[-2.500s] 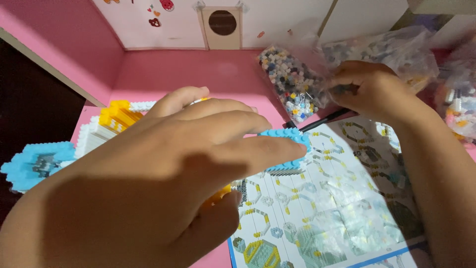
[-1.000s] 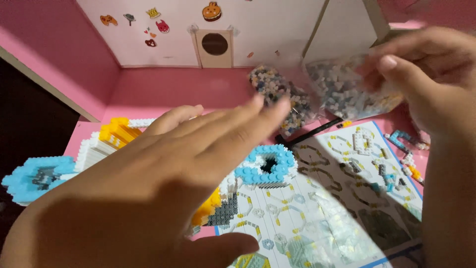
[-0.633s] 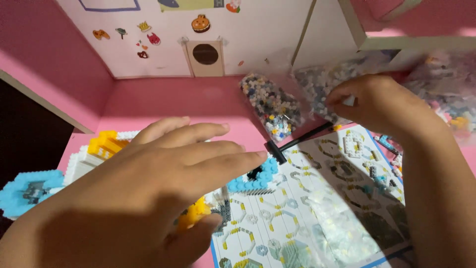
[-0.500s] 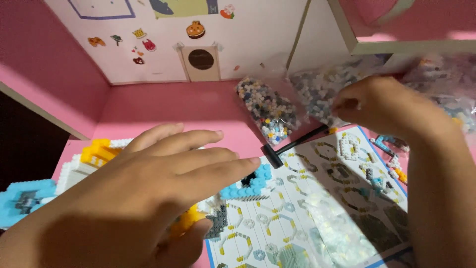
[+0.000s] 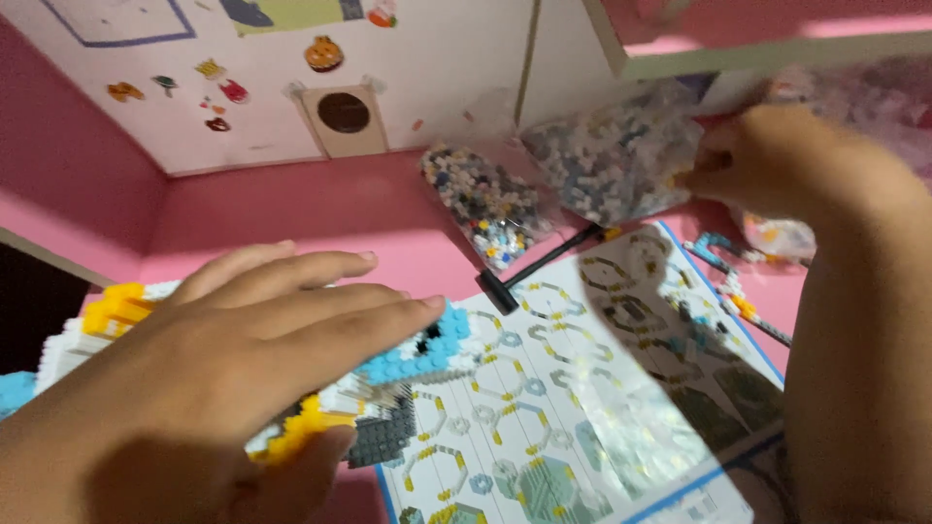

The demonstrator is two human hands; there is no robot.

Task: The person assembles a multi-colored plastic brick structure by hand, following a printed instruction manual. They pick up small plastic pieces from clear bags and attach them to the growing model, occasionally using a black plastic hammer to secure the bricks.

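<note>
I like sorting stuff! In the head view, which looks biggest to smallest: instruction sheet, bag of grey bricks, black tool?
1. Instruction sheet, clearly largest.
2. Bag of grey bricks.
3. Black tool, thin and smallest.
The sheet lies nearer the camera, which exaggerates its lead.

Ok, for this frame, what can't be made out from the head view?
- Brick model: mostly covered by the left hand; its left part runs off the frame edge.
- Right hand: motion-blurred; its fingertips lie against the clear bag of small bricks, so whether it grips the bag is unclear.
- Instruction sheet: glare and the right forearm's shadow hide the diagrams; the bottom is cut off.
- Black tool: its far end disappears under the bag.
</note>
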